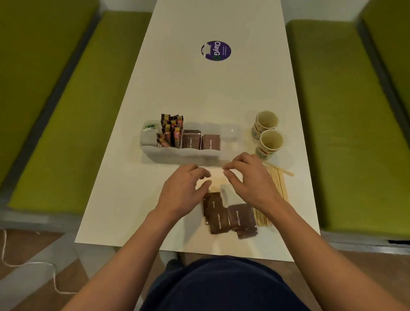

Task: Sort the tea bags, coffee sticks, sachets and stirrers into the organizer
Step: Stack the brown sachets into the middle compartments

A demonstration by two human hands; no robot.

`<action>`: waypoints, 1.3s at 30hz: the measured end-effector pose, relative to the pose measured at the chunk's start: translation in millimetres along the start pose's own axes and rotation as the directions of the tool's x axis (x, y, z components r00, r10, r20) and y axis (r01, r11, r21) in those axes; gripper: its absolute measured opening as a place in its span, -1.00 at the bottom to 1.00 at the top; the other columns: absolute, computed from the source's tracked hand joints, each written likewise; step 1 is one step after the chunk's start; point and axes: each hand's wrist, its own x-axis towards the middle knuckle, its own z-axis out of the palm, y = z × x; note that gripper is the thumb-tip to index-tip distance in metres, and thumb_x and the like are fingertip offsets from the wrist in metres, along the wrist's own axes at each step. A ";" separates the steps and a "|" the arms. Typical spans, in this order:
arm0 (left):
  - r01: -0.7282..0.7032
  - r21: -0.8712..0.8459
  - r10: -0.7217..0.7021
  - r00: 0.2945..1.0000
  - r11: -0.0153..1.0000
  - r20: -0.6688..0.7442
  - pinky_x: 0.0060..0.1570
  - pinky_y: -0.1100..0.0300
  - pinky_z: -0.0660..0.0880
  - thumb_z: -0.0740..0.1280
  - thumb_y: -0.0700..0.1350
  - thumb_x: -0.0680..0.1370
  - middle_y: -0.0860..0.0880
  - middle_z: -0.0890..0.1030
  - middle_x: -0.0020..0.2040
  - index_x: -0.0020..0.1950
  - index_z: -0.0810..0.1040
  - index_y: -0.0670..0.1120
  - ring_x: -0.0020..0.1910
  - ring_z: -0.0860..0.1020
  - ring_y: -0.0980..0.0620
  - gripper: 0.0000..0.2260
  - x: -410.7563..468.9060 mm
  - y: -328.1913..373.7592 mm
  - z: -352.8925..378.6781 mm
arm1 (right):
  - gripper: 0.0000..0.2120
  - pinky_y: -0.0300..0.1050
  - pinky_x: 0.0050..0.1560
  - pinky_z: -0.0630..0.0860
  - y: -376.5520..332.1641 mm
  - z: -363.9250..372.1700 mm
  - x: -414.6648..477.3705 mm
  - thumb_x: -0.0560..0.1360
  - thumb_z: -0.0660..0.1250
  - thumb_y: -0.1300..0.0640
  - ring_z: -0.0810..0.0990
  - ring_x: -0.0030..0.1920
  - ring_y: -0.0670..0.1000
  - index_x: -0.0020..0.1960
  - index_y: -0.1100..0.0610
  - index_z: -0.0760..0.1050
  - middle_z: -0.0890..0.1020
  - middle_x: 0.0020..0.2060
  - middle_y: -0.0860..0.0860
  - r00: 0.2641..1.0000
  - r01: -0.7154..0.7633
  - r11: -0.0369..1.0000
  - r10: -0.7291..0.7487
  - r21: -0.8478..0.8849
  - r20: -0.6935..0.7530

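Spanning frame: white table [196,97]. Organizer [182,154] mid-table, twd left edge, w/ coffee sticks [172,131] + boxed brown sachets [200,142] inside. Left hand [184,191] & right hand [249,179]: fingers curled over pale sachets [215,182], grip can't tell. Loose brown sachets [227,215] nr near edge. Stirrers [278,185] by right edge, cups [268,131] behind.

Both forearms stretched forward, left hand [184,189] and right hand [249,179] palm-down, fingers loosely curled, fingertips close together
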 end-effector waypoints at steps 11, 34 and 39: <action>-0.149 0.186 0.083 0.944 0.971 0.319 0.02 0.10 0.49 0.40 0.35 0.41 0.12 0.52 0.17 0.32 0.53 0.14 0.12 0.43 0.05 -0.46 -36.3 15.4 30.3 | -0.53 -0.01 0.16 0.42 30.0 -10.6 -63.7 0.56 0.28 -0.26 0.36 0.17 -0.02 0.39 -0.08 0.54 0.52 0.22 -0.09 0.940 0.085 0.980 -0.018 -0.182 0.340; -0.058 0.115 0.020 0.952 0.992 0.305 0.00 0.16 0.47 0.48 0.10 0.47 0.09 0.51 0.11 0.18 0.55 0.06 0.08 0.39 0.07 -0.67 -29.6 15.9 28.2 | -0.70 -0.01 0.03 0.41 32.6 -0.7 -65.8 0.62 0.21 -0.15 0.52 0.10 0.01 0.20 -0.08 0.63 0.65 0.10 -0.13 0.937 0.196 0.941 -0.096 -0.275 0.337; -0.013 0.088 -0.014 0.955 0.996 0.297 -0.02 0.16 0.47 0.48 0.07 0.47 0.11 0.59 0.09 0.19 0.50 0.10 0.03 0.39 0.11 -0.66 -29.2 11.6 28.0 | -0.46 0.00 0.18 0.35 30.9 -0.7 -63.4 0.52 0.28 -0.33 0.42 0.27 0.01 0.40 -0.09 0.47 0.52 0.32 -0.12 0.922 0.161 0.947 -0.044 -0.277 0.385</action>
